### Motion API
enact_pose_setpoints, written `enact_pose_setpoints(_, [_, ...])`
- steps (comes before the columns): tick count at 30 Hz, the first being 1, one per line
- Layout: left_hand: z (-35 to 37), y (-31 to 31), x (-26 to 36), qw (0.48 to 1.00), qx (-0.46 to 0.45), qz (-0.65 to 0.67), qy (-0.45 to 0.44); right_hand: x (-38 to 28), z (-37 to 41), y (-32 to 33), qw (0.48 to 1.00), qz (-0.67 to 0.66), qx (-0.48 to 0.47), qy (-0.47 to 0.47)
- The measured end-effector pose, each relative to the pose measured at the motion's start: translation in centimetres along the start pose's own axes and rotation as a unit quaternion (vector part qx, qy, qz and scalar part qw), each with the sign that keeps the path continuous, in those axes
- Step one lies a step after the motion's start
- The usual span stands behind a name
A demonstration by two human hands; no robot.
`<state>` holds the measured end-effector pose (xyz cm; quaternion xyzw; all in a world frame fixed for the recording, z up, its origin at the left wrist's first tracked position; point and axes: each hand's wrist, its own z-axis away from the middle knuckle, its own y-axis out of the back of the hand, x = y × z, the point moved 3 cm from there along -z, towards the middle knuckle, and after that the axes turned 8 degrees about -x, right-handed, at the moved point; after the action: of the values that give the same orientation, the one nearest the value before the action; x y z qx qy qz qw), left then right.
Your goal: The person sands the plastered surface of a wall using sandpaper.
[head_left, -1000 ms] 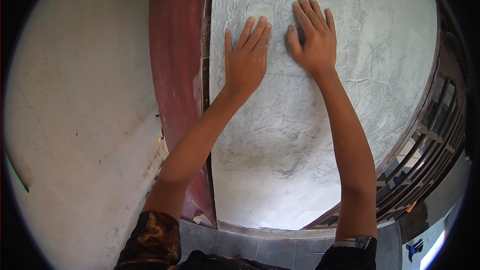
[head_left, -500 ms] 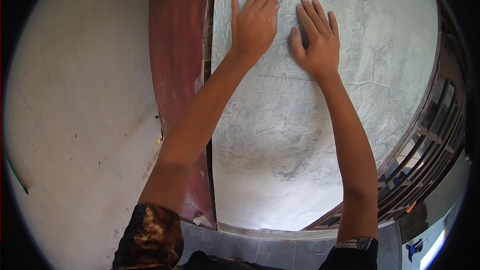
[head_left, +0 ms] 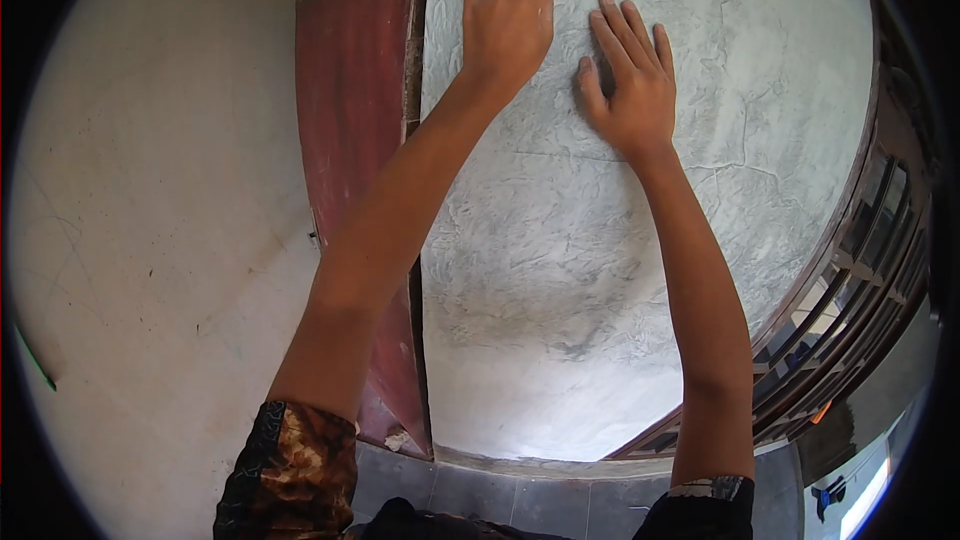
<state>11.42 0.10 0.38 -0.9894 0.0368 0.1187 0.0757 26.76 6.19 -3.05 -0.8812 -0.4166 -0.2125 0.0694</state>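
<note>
A rough grey-white plastered wall (head_left: 560,240) with wavy ridges and thin cracks fills the middle of the view. My left hand (head_left: 508,25) lies flat on its upper part, fingers extended and thumb apart, close to the left edge. Lower and to the right, my right hand (head_left: 638,90) rests on the same surface with its thumb spread from the fingers. Both palms face the plaster and are hidden from me. Neither hand shows anything held.
A dark red wooden panel (head_left: 355,90) borders the plaster on the left, beside a pale wall (head_left: 150,190). On the right is a brown-framed window with bars (head_left: 840,300). Grey floor tiles (head_left: 485,495) lie below. A green object (head_left: 36,358) shows at far left.
My left hand has slid a little upward along the plaster, its arm stretching with it. My right hand stays in nearly the same place.
</note>
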Motion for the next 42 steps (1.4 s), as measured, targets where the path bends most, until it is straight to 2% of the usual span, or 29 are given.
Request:
enact_pose_setpoints(2, [4.6,0.1,0.4,0.998,-0.040,0.037,0.017,0.1,0.0,0.0,1.000,-0.004,0.000,0.003])
enact_pose_setpoints(5, [10.9,1.3,2.5,0.995,-0.089,0.004,0.051,0.0,0.4,0.0,1.000,-0.003,0.010,0.003])
enact_pose_setpoints(9, [3.9,0.2,1.0,0.998,-0.065,-0.004,0.017,-0.1,0.2,-0.1,1.000,0.004,0.000,0.003])
enact_pose_setpoints(11, [0.4,-0.5,0.2,1.000,-0.021,-0.008,0.008,0.0,0.1,0.0,1.000,0.010,0.001,0.001])
enact_pose_setpoints(17, [9.0,0.7,2.1,0.997,-0.071,0.002,0.036,-0.1,0.5,0.1,1.000,-0.008,0.011,0.001])
enact_pose_setpoints(19, [7.2,0.5,1.8,0.997,-0.076,0.002,0.034,-0.2,0.5,0.1,1.000,-0.003,0.006,0.000])
enact_pose_setpoints(21, [2.0,-0.3,0.4,1.000,-0.023,-0.007,0.015,-0.3,0.5,0.1,1.000,-0.001,0.004,0.000])
enact_pose_setpoints(23, [0.8,-0.6,-0.2,1.000,-0.017,-0.004,0.009,-0.2,0.2,0.1,1.000,0.004,0.004,-0.001])
enact_pose_setpoints(25, [2.6,-0.2,0.4,1.000,-0.015,0.000,0.008,-0.2,0.4,0.2,1.000,-0.006,0.002,-0.002])
enact_pose_setpoints(27, [7.3,0.9,2.0,0.997,-0.068,0.025,0.035,-0.1,0.4,0.2,1.000,-0.003,0.005,0.000])
enact_pose_setpoints(30, [7.5,0.7,1.7,0.997,-0.072,0.015,0.025,-0.3,0.4,0.2,1.000,0.000,0.002,-0.004])
enact_pose_setpoints(32, [2.7,-0.1,0.2,0.998,-0.055,0.016,0.010,-0.3,0.4,0.2,1.000,0.004,-0.005,0.000])
enact_pose_setpoints(34, [-0.6,-0.8,-0.8,1.000,0.015,0.004,0.000,-0.3,0.4,0.2,1.000,0.006,-0.002,-0.002])
enact_pose_setpoints(36, [1.3,-0.5,-0.5,1.000,0.001,-0.007,-0.011,-0.2,0.5,0.2,1.000,0.005,-0.002,-0.002])
enact_pose_setpoints(38, [5.9,0.5,1.4,0.998,-0.054,0.000,0.023,-0.1,0.4,0.1,1.000,-0.001,0.000,-0.002])
enact_pose_setpoints(40, [8.9,1.2,2.4,0.997,-0.070,-0.007,0.028,-0.2,0.6,0.0,1.000,-0.006,0.007,-0.001])
enact_pose_setpoints(42, [8.4,1.0,2.0,0.996,-0.082,-0.013,0.029,-0.2,0.5,0.1,1.000,-0.002,0.005,-0.004])
